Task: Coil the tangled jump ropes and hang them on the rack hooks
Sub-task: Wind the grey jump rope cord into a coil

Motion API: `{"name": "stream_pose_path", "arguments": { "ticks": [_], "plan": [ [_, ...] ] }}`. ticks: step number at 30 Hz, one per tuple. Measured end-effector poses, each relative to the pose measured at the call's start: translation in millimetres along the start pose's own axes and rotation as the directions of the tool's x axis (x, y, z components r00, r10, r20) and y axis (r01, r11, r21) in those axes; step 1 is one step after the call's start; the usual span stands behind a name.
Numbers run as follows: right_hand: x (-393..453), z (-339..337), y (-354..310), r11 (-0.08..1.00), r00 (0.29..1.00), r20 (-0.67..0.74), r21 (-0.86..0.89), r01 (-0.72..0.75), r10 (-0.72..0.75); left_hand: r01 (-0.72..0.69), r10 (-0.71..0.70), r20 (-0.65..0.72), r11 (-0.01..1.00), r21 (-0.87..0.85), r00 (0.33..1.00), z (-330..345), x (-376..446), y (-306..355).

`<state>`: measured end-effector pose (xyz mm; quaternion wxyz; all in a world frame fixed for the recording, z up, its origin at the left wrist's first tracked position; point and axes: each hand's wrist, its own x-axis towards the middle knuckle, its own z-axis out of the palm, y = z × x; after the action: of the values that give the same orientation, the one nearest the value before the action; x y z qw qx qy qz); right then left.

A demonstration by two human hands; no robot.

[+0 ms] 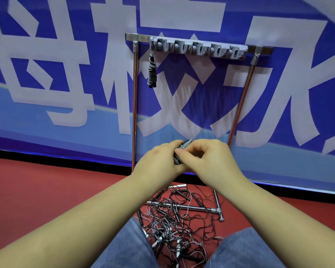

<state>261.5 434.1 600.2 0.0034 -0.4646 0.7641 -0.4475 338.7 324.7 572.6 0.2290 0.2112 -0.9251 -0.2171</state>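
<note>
Both my hands are raised in front of the rack, holding a small coiled grey jump rope point(179, 151) between them. My left hand point(159, 161) grips the bundle from the left. My right hand point(203, 157) pinches it from the right with curled fingers. Most of the bundle is hidden by my fingers. One coiled grey rope point(151, 72) hangs from the leftmost hook of the grey hook strip point(199, 49) on the metal rack point(135, 93). A tangled pile of black and white jump ropes point(178, 225) lies on the red floor between my knees.
The rack's base bars point(199, 208) lie on the red floor under the tangle. A blue banner with large white characters point(66, 74) hangs behind the rack. My knees in blue denim point(124, 248) frame the pile. Several hooks to the right of the hung rope carry nothing.
</note>
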Motion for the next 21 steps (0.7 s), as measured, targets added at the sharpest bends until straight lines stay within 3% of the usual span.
{"name": "stream_pose_path", "arguments": {
  "ticks": [6,9,11,13,15,21],
  "plan": [
    [-5,-3,6,0.995,0.992,0.105,0.082,0.055,-0.064,-0.066,0.066,0.007,0.998,0.018,0.998,1,-4,0],
    [-3,-11,9,0.990,0.981,0.163,0.110,0.092,-0.110,-0.040,0.043,0.031,0.996,-0.084,0.999,0,-5,-1],
    [4,-21,13,0.989,0.979,0.140,0.030,0.142,-0.145,0.004,0.006,0.055,0.983,-0.183,0.998,-3,-5,-2],
    [12,-31,20,0.969,0.973,0.161,-0.160,0.190,-0.164,0.033,-0.012,0.081,0.965,-0.262,0.997,-7,-5,-4],
    [15,-35,26,0.935,0.963,0.202,-0.273,0.229,-0.177,0.023,0.006,0.115,0.969,-0.248,0.993,-11,-4,-8],
    [18,-38,18,0.859,0.929,0.295,-0.391,0.332,-0.224,-0.041,0.064,0.157,0.989,-0.142,0.986,-17,-8,-8]
  ]
}}
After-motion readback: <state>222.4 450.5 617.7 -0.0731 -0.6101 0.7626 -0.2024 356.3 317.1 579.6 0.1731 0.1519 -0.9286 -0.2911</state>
